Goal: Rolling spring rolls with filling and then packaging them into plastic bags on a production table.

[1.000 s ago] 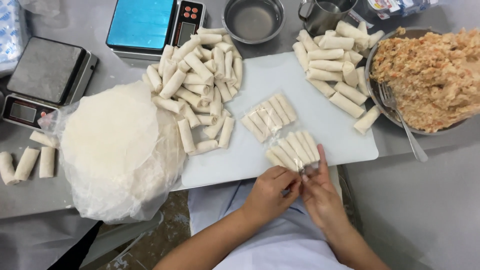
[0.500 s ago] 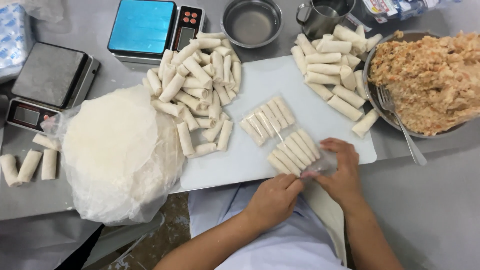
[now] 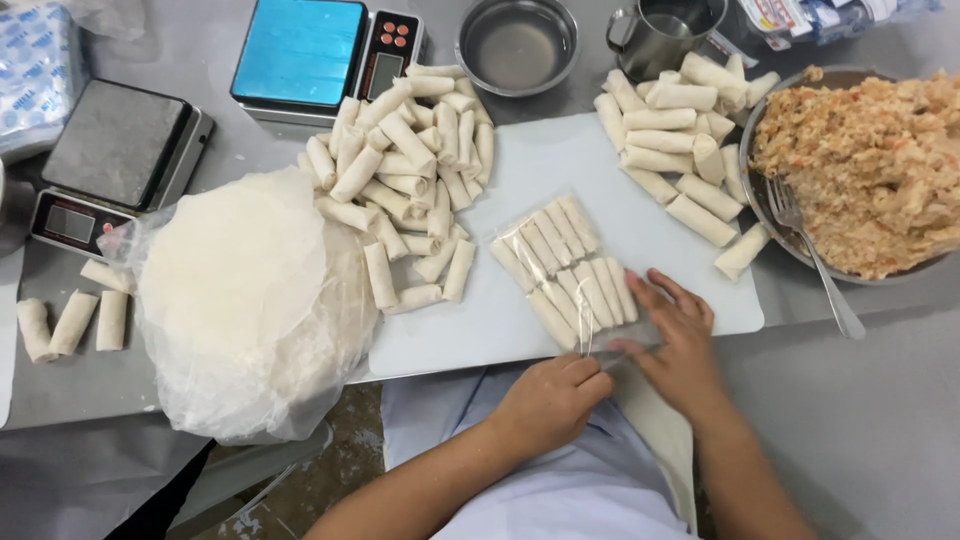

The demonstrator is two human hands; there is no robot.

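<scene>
A clear plastic bag (image 3: 565, 265) filled with two rows of pale spring rolls lies on the white cutting board (image 3: 530, 160). My left hand (image 3: 552, 395) sits at the board's near edge, fingers curled and pinching the bag's open end. My right hand (image 3: 680, 345) lies flat beside it, fingers spread, pressing the bag's near end down on the board. A heap of loose spring rolls (image 3: 410, 175) lies at the board's far left, another heap (image 3: 675, 135) at its far right.
A stack of round wrappers in plastic (image 3: 235, 290) lies left. Two scales (image 3: 305, 55) (image 3: 115, 160), a steel bowl (image 3: 517, 45) and a metal mug (image 3: 665, 35) stand behind. A pan of filling (image 3: 870, 170) with a fork (image 3: 815, 260) sits right. Three rolls (image 3: 70, 320) lie far left.
Both hands worked at the bag's near end; my right hand went from pinching the bag to lying flat on it, and my left hand slid right along the edge.
</scene>
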